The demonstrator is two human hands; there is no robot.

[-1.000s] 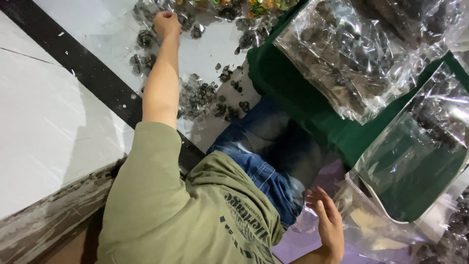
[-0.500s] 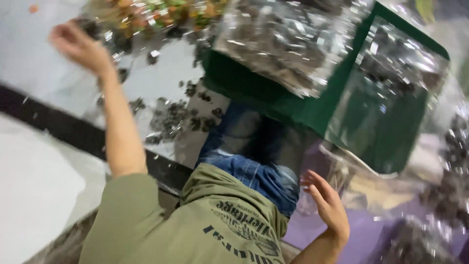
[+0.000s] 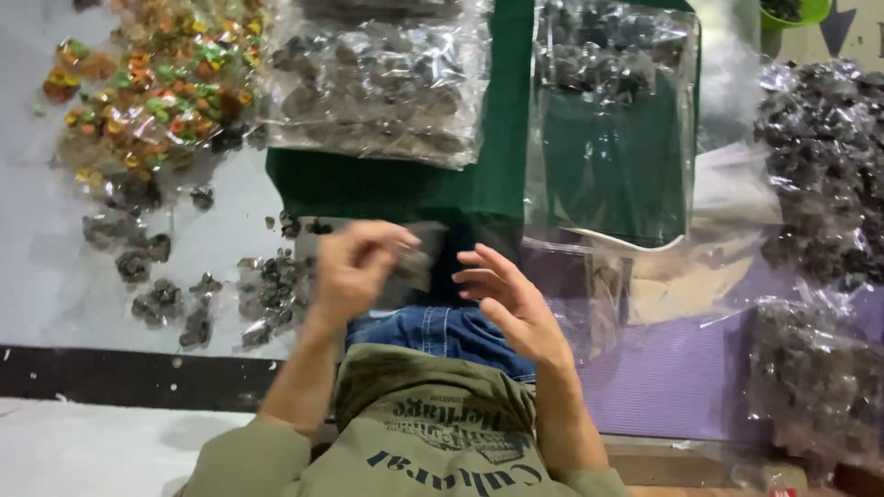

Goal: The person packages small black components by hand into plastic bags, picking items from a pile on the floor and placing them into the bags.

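The left hand [image 3: 354,267] pinches a small clear packet [image 3: 414,265] between curled fingers. The right hand [image 3: 511,299] hangs open just right of the packet, fingers spread, holding nothing. The packet sits directly below the green cloth [image 3: 497,175], above the person's lap. It is blurred; its long axis and heading cannot be told.

Risk: the light pinch may slip and drop the packet among the loose dark packets [image 3: 267,294] left of the cloth, where it would be hard to tell apart.

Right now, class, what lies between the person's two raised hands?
In the head view, a small clear plastic packet pinched by the left hand, then a dark gap before the open right hand.
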